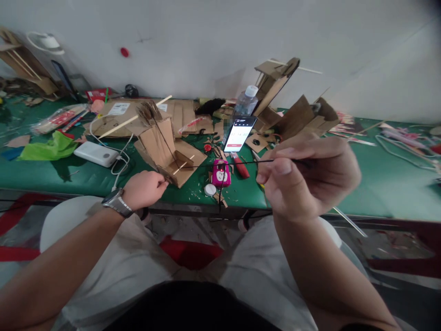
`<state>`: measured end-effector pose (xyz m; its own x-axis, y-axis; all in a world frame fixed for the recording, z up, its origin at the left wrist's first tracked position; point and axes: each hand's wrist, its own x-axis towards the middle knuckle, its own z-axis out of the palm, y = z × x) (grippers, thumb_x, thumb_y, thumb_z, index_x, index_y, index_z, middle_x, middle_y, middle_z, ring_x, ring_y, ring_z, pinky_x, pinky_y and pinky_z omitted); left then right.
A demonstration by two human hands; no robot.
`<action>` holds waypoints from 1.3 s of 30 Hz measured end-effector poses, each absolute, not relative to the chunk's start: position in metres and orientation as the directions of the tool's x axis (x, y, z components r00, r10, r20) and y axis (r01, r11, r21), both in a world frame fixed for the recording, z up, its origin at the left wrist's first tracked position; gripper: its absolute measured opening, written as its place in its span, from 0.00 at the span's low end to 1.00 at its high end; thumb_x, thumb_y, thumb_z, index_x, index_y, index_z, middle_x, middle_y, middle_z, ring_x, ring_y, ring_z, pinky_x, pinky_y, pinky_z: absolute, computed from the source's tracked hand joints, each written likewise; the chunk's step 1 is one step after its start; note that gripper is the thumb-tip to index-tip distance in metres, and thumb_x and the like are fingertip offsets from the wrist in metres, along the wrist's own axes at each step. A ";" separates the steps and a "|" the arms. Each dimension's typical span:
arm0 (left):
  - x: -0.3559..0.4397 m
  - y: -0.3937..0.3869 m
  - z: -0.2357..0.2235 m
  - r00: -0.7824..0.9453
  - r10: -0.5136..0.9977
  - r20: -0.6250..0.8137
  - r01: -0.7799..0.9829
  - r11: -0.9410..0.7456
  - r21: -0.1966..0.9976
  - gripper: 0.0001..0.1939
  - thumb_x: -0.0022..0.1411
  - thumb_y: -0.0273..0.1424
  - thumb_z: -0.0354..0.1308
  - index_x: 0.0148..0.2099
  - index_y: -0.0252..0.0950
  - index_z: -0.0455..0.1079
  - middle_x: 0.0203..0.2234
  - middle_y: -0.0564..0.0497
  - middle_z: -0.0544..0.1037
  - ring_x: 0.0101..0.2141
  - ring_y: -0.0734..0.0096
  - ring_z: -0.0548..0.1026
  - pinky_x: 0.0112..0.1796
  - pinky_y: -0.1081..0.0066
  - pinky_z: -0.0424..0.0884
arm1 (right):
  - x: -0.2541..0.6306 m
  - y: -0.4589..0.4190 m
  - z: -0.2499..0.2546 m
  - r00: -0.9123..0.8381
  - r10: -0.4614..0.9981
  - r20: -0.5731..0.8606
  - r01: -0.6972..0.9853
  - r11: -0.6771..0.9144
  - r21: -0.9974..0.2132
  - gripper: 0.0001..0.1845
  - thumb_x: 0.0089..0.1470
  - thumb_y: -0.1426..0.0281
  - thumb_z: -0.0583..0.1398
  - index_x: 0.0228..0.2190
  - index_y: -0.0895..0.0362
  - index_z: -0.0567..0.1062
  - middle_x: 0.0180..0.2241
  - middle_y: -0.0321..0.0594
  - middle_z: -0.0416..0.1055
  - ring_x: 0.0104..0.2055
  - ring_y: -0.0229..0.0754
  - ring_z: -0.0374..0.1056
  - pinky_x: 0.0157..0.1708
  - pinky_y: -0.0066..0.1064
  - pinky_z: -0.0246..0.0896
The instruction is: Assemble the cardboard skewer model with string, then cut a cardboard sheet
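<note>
My left hand (146,187), with a watch on its wrist, is closed on the near left corner of a cardboard model (163,145) at the table's front. A wooden stick (184,164) crosses the model's low front box. From there a thin black string (244,162) runs taut to the right, and another stretch of it rises to the model's upright top. My right hand (303,177) pinches the string's other end between thumb and fingers, raised above the table edge. Below the string sits a pink power socket (221,174) with a lit red light.
A phone (240,134) leans upright before a clear plastic bottle (246,102). Right of the socket lies a red-handled tool (240,165). A white power bank (96,154) with cables lies left. More cardboard pieces (306,117) stand behind. Scraps litter the green tabletop (389,184).
</note>
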<state>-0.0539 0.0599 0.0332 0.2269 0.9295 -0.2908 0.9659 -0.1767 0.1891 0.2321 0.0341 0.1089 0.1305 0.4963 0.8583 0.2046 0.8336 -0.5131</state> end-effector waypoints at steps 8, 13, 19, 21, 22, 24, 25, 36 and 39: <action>-0.053 0.060 0.030 0.234 0.929 -0.288 0.961 -0.176 0.211 0.21 0.69 0.41 0.49 0.27 0.40 0.72 0.29 0.46 0.85 0.32 0.60 0.81 0.30 0.66 0.63 | 0.231 0.038 0.098 0.007 0.544 0.839 0.194 0.822 -0.535 0.07 0.60 0.62 0.70 0.34 0.49 0.78 0.25 0.33 0.73 0.22 0.38 0.68 0.21 0.33 0.66; -0.061 0.064 0.029 0.273 0.909 -0.317 0.932 -0.168 0.322 0.17 0.66 0.38 0.52 0.29 0.40 0.76 0.29 0.50 0.86 0.33 0.62 0.82 0.33 0.67 0.66 | 0.233 0.044 0.092 -0.032 0.578 0.816 0.181 0.806 -0.563 0.06 0.59 0.64 0.70 0.36 0.51 0.79 0.27 0.33 0.75 0.22 0.36 0.67 0.21 0.31 0.65; -0.066 0.066 0.027 0.291 0.889 -0.353 0.906 -0.137 0.401 0.16 0.65 0.38 0.53 0.31 0.40 0.79 0.31 0.53 0.87 0.32 0.64 0.82 0.32 0.68 0.67 | 0.233 0.048 0.089 -0.081 0.610 0.789 0.191 0.786 -0.588 0.04 0.61 0.67 0.69 0.37 0.53 0.79 0.27 0.32 0.75 0.22 0.34 0.66 0.22 0.29 0.63; -0.067 0.067 0.027 0.298 0.885 -0.357 0.906 -0.145 0.397 0.17 0.66 0.39 0.53 0.31 0.40 0.79 0.31 0.53 0.87 0.31 0.65 0.81 0.32 0.68 0.67 | 0.233 0.050 0.088 -0.119 0.611 0.783 0.192 0.788 -0.585 0.04 0.61 0.68 0.68 0.37 0.53 0.79 0.27 0.32 0.74 0.23 0.34 0.66 0.23 0.28 0.62; -0.068 0.067 0.027 0.303 0.884 -0.356 0.906 -0.152 0.394 0.17 0.67 0.40 0.53 0.31 0.40 0.78 0.31 0.53 0.87 0.31 0.65 0.82 0.33 0.68 0.67 | 0.234 0.052 0.088 -0.144 0.613 0.777 0.200 0.787 -0.583 0.04 0.61 0.68 0.68 0.37 0.54 0.79 0.27 0.32 0.74 0.24 0.34 0.66 0.24 0.28 0.62; -0.070 0.068 0.028 0.311 0.882 -0.353 0.908 -0.166 0.385 0.16 0.67 0.39 0.54 0.31 0.40 0.77 0.31 0.53 0.87 0.33 0.65 0.82 0.33 0.68 0.67 | 0.236 0.058 0.085 -0.218 0.619 0.754 0.216 0.785 -0.581 0.05 0.62 0.66 0.68 0.37 0.55 0.80 0.28 0.33 0.75 0.26 0.34 0.67 0.27 0.28 0.62; -0.073 0.068 0.029 0.312 0.881 -0.356 0.912 -0.173 0.373 0.16 0.67 0.39 0.54 0.31 0.41 0.77 0.31 0.54 0.87 0.33 0.65 0.82 0.34 0.69 0.67 | 0.237 0.062 0.082 -0.262 0.619 0.740 0.216 0.785 -0.580 0.07 0.63 0.64 0.66 0.37 0.55 0.80 0.29 0.35 0.75 0.27 0.35 0.67 0.28 0.29 0.63; -0.105 0.075 0.030 0.274 0.910 -0.312 0.953 -0.213 0.214 0.17 0.67 0.41 0.53 0.31 0.43 0.78 0.32 0.52 0.86 0.34 0.62 0.82 0.32 0.68 0.64 | 0.196 0.122 0.030 -0.659 0.696 0.285 0.643 0.718 -0.267 0.18 0.70 0.74 0.52 0.49 0.62 0.81 0.52 0.52 0.79 0.54 0.51 0.69 0.61 0.44 0.57; -0.105 0.075 0.030 0.252 0.923 -0.292 0.962 -0.206 0.178 0.16 0.67 0.40 0.54 0.32 0.44 0.79 0.32 0.51 0.86 0.35 0.59 0.81 0.32 0.66 0.64 | 0.179 0.132 0.014 -0.700 0.706 0.107 0.686 0.707 -0.173 0.22 0.65 0.78 0.53 0.56 0.65 0.77 0.56 0.54 0.77 0.54 0.52 0.67 0.59 0.42 0.55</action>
<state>-0.1055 0.0748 0.0305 0.2518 0.9227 -0.2921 0.9622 -0.2063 0.1777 0.1788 0.1319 0.0142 -0.7001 0.7060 0.1071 0.6862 0.7066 -0.1726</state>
